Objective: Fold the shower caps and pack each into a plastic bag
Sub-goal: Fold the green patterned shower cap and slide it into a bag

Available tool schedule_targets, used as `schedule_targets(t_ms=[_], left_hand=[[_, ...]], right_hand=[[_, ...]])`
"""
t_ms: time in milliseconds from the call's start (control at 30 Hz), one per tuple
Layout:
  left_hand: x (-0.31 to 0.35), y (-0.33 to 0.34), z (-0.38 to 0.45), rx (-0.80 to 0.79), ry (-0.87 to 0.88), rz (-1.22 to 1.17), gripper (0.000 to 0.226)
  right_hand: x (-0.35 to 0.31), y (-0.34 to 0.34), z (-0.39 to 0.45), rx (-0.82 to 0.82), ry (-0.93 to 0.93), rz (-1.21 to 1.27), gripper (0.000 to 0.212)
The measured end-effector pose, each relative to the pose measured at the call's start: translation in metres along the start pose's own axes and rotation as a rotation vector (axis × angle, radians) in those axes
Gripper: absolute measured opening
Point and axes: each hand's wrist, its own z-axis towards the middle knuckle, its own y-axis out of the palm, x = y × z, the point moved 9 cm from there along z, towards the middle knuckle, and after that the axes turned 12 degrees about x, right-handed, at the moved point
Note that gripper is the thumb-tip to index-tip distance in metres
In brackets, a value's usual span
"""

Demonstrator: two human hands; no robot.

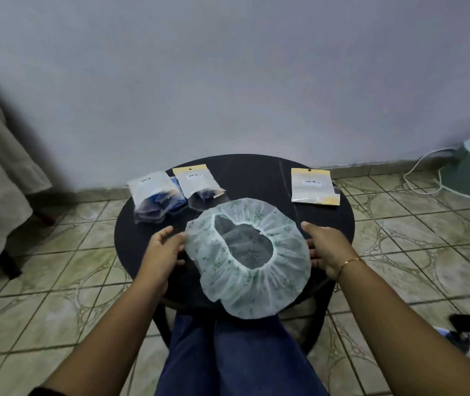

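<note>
Shower cap [245, 284] overhanging table [328, 221] edge — left hand [163, 250], right hand [326, 247] spread beside it

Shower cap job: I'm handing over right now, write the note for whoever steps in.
Left hand: fingers relaxed, touching the left edge of the white, green-printed elastic shower cap; not gripping.
Right hand: open, at the cap's right edge.
The cap lies spread open, unfolded, opening up, on the round black table, its near edge hanging over the table rim.
Done: two clear plastic bags with blue contents lie at the back left.
Left: fold this cap and pack it. The flat plastic bag with a yellow header at the back right looks empty and is probably for it.
</note>
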Motion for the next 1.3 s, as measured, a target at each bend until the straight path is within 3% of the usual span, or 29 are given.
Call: schedule_targets(t_ms=[133, 300, 367, 433, 633, 800, 933, 1067, 1300], left_hand=[[0.006, -0.018, -0.01, 0.077, 0.039, 0.133, 0.046], [0.009, -0.02, -0.045, -0.01, 0.031, 0.365, 0.084], [0.007, -0.018, -0.052, -0.03, 0.04, 0.447, 0.087], [0.004, -0.013, -0.054, -0.082, 0.027, 0.477, 0.08], [-0.01, -0.015, -0.036, -0.148, -0.044, 0.373, 0.032], [-0.013, -0.02, -0.029, -0.146, -0.125, 0.23, 0.018], [-0.013, -0.033, -0.017, -0.086, -0.198, 0.159, 0.024], [0.0, -0.043, -0.005, -0.01, -0.092, 0.352, 0.013], [0.002, -0.047, 0.015, 0.108, 0.213, 0.796, 0.027]], right_hand=[[0.0, 0.006, 0.001, -0.013, 0.004, -0.098, 0.034], [0.0, 0.01, 0.003, -0.014, -0.022, -0.146, 0.039], [0.0, 0.01, 0.004, -0.001, -0.034, -0.153, 0.037], [0.0, 0.01, 0.005, 0.008, -0.037, -0.158, 0.037], [0.004, 0.011, 0.011, 0.006, -0.025, -0.168, 0.027], [0.009, 0.007, 0.019, 0.042, -0.025, -0.164, 0.021], [0.01, -0.001, 0.023, 0.12, -0.029, -0.205, 0.025], [0.014, -0.003, 0.025, 0.151, 0.017, -0.218, 0.025], [0.016, -0.005, 0.023, 0.164, 0.065, -0.185, 0.029]])
